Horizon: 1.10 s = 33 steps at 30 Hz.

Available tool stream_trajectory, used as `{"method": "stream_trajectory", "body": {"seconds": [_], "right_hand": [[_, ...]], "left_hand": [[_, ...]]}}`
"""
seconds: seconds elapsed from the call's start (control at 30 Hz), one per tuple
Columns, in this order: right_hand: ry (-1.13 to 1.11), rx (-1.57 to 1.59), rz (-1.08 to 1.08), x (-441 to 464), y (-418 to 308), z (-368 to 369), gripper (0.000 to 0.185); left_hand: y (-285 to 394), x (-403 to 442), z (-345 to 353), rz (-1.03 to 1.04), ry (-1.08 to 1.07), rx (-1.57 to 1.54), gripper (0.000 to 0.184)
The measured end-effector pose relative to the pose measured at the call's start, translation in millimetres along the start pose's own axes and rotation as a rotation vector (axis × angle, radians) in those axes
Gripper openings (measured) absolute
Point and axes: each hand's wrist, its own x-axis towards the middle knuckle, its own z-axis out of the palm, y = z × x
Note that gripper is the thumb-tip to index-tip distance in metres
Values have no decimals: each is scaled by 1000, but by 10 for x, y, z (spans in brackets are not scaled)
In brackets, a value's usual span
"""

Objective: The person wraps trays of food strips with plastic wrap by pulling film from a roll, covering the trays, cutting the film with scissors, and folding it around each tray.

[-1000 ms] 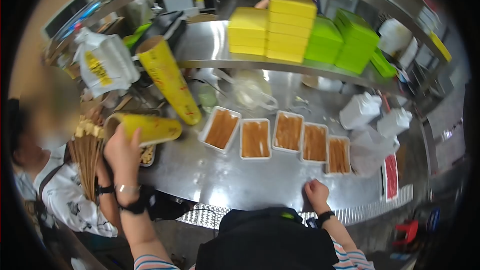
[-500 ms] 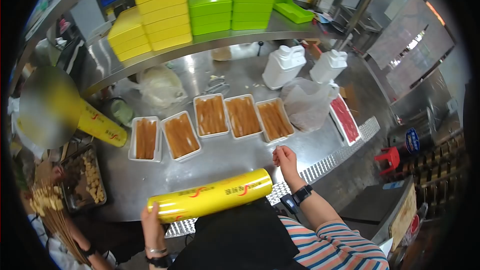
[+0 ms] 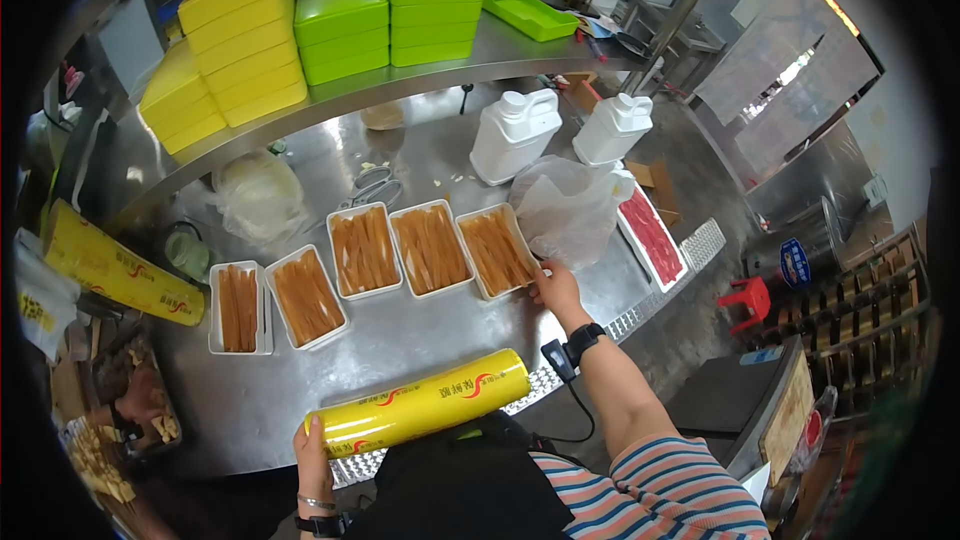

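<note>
Closest to the black apron (image 3: 465,495), the person's left hand (image 3: 312,465) grasps the left end of a glossy yellow cylindrical roll of film with red and dark lettering (image 3: 425,402). The roll lies crosswise along the table's near edge, its right end free of any hand; the body behind it probably helps to steady it, so one hand suffices.

Beyond it, the right hand (image 3: 558,292) touches the near right corner of the rightmost white rectangular tray (image 3: 476,275), filled with long brown strips (image 3: 497,245). Whether the fingers pinch the rim cannot be told.

Four similar filled trays (image 3: 372,293) stand to its left on the stainless-steel table (image 3: 235,405), in an uneven row that seems set for easy reach. A crumpled translucent plastic bag (image 3: 572,208) sits just beyond, before two white plastic jugs (image 3: 513,137). Farther off, yellow boxes (image 3: 245,40) and green boxes (image 3: 433,10) stand stacked on a raised metal shelf (image 3: 520,62), presumably to spare worktop space.
</note>
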Motion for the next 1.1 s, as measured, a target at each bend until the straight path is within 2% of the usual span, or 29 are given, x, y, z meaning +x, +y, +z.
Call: {"method": "stream_trajectory", "body": {"seconds": [0.03, 0.1, 0.13, 0.23, 0.33, 0.53, 0.67, 0.73, 0.8, 0.9, 0.93, 1.0, 1.03, 1.1], "right_hand": [[-37, 169, -14, 114, 181, 169, 27], [-28, 208, -29, 241, 374, 266, 27], [-12, 240, -36, 217, 185, 203, 29], [-60, 466, 121, -44, -95, -239, 31], [-49, 454, 122, -321, -388, -717, 30], [-315, 449, -109, -556, -960, -1003, 27], [-634, 222, -476, -556, -1457, -603, 24], [-615, 202, -725, -563, -1713, -373, 24], [-709, 14, -774, -550, -1866, -142, 24], [-651, 66, -850, -567, -1751, 272, 24], [-653, 63, -845, -583, -1847, 205, 24], [-773, 70, -589, -631, -1993, -17, 27], [-639, 18, -714, -664, -1936, -153, 34], [-635, 107, -672, -725, -1767, -430, 37]], "left_hand": [[13, -11, -9, 4, 15, 2, 31], [50, -37, 17, -33, -41, -48, 31], [58, -48, 14, -31, -22, -51, 31], [38, -75, -17, -3, -71, 2, 35], [0, -82, -36, 8, -66, 20, 36], [5, -155, 11, -68, -133, -3, 36], [-79, -224, 17, -95, -138, -1, 36], [-54, -256, 29, -111, -142, 6, 37], [-40, -285, 36, -107, -147, 14, 37], [-80, -296, 24, -101, -141, -17, 38], [-83, -291, 41, -84, -130, -39, 38], [-72, -317, 49, -112, -127, -49, 38], [-93, -317, 52, -117, -120, -53, 38], [-13, -318, 61, -116, -105, -66, 39]]}}
